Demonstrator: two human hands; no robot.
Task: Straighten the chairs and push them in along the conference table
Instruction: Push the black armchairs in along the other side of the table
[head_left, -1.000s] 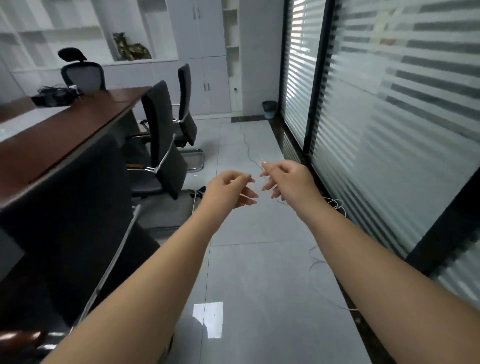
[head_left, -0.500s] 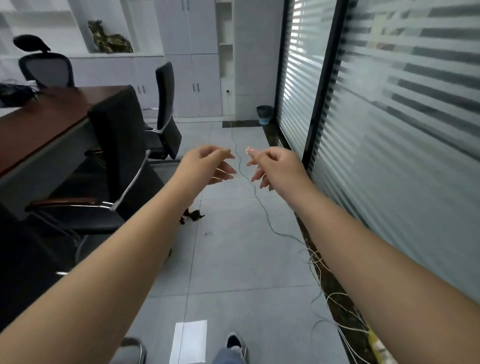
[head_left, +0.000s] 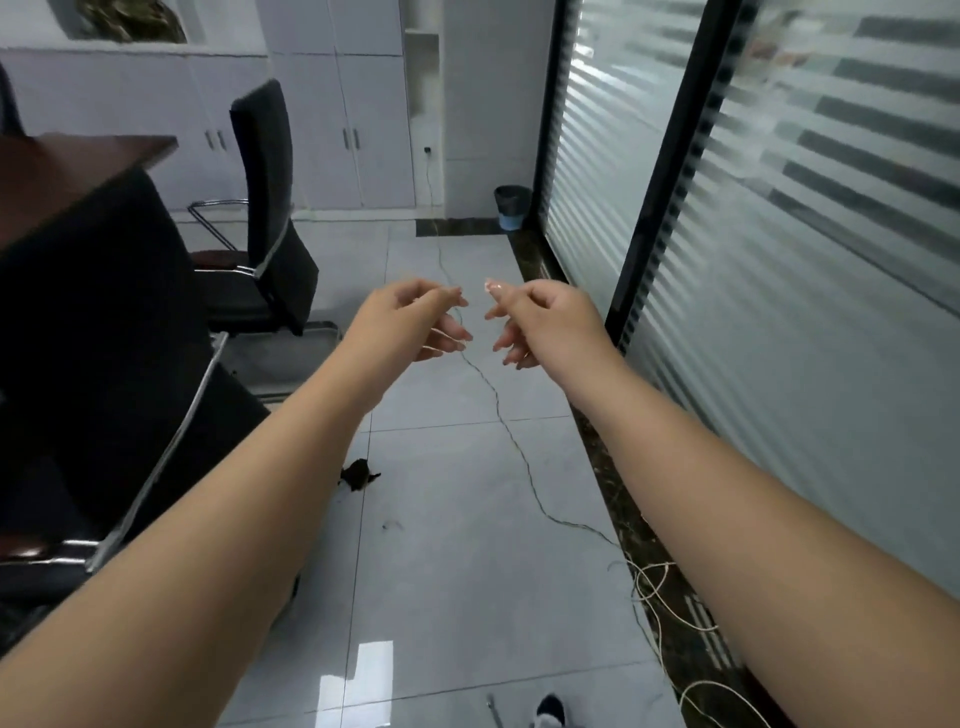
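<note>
Both my arms reach forward over the grey tiled aisle. My left hand (head_left: 410, 322) and my right hand (head_left: 540, 322) hover close together at chest height with fingers loosely curled, holding nothing. A black high-backed chair (head_left: 104, 332) with chrome arms stands close on my left, its back toward me. A second black chair (head_left: 270, 208) stands farther along, turned sideways by the corner of the dark wooden conference table (head_left: 67, 161). Neither hand touches a chair.
A frosted glass wall with black frames (head_left: 649, 208) runs along the right. Thin cables (head_left: 519, 452) trail across the floor and coil by the wall base. A small dark scrap (head_left: 358, 474) lies on the tiles. A bin (head_left: 511, 207) and white cabinets (head_left: 337, 130) stand at the far end.
I have walked forward along the aisle: the near chairs have slid past to my left and the far wall is closer. My hands stay raised together, holding nothing.
</note>
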